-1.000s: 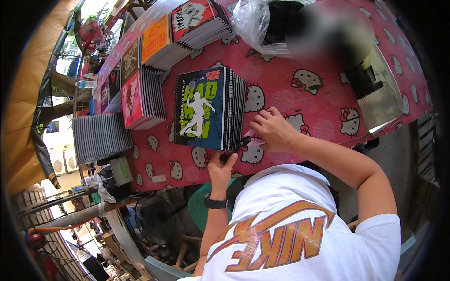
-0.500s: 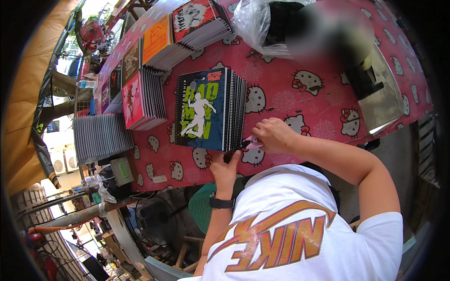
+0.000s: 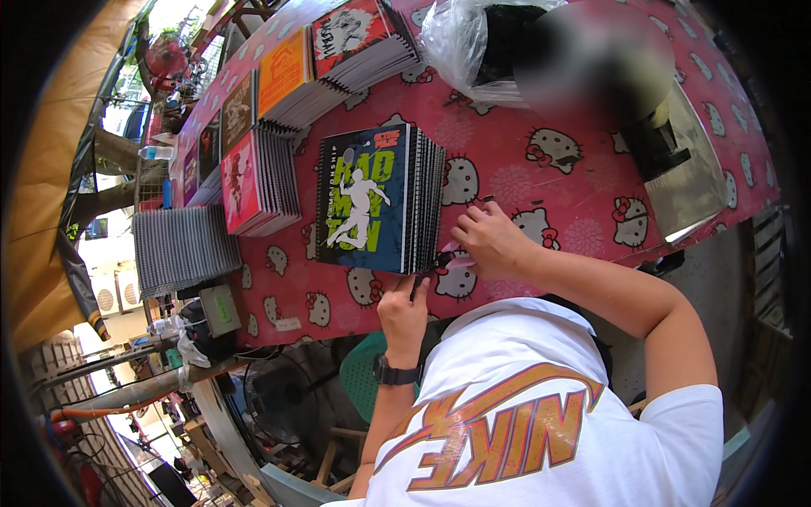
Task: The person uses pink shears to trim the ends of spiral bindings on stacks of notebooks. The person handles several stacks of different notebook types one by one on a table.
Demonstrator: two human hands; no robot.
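A stack of spiral-bound notebooks (image 3: 363,198) with a dark blue cover and a white player figure lies on the table in front of me. The black coils show along its right side. My right hand (image 3: 490,241) is closed round a small tool with pink handles (image 3: 461,261), its dark head at the stack's lower right corner; its exact kind is hard to make out. Just below that corner my left hand (image 3: 403,319) has thumb and fingers drawn together beside the coil ends. What they pinch is too small to tell.
More notebook stacks, orange (image 3: 285,69), red (image 3: 351,32) and pink (image 3: 242,182), stand in a row at the far left, with grey coils (image 3: 187,249) nearer. A clear plastic bag (image 3: 456,42) lies at the back. A pink patterned cloth (image 3: 583,194) covers the table.
My left thumb and fingers have come closer together and shifted slightly at the stack's lower edge. The right hand with the pink-handled tool has barely moved.
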